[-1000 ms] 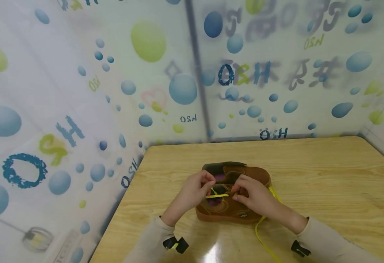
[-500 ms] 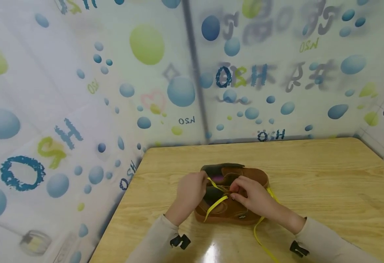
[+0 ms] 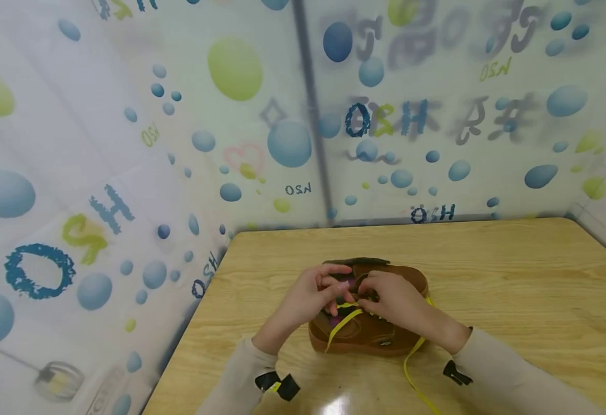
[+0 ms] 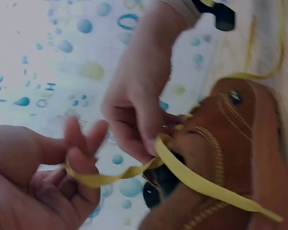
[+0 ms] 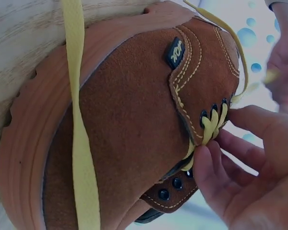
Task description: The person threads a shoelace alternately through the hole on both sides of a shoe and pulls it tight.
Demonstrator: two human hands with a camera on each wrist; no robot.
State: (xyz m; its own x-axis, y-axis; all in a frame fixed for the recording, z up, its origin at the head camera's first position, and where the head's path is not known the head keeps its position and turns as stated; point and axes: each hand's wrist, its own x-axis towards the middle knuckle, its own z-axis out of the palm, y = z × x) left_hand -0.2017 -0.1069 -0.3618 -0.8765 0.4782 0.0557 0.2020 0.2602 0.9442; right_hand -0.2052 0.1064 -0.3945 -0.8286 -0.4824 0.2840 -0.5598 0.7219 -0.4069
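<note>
A brown suede shoe (image 3: 357, 341) with a tan sole lies on the table, toe to the right, its opening partly hidden by both hands. A flat yellow shoelace (image 5: 211, 122) runs through its near row of eyelets. My left hand (image 3: 308, 297) is over the opening; in the left wrist view one lace end runs taut to its bent fingers (image 4: 81, 160), which hold it. The other end lies across the shoe's side. My right hand (image 3: 401, 302) pinches the eyelet flap between thumb and fingers, beside the threaded lace. The far flap's eyelets (image 5: 170, 189) show in the right wrist view.
The wooden table (image 3: 515, 288) carries the shoe near its front. A long yellow lace length (image 3: 408, 369) trails off the toe side toward the front edge. Walls (image 3: 411, 69) with printed bubbles stand behind and to the left.
The left hand drew one lace end back over the opening, then turned and came nearer the right hand. The other end dropped onto the shoe's side. The right hand stays at the flap.
</note>
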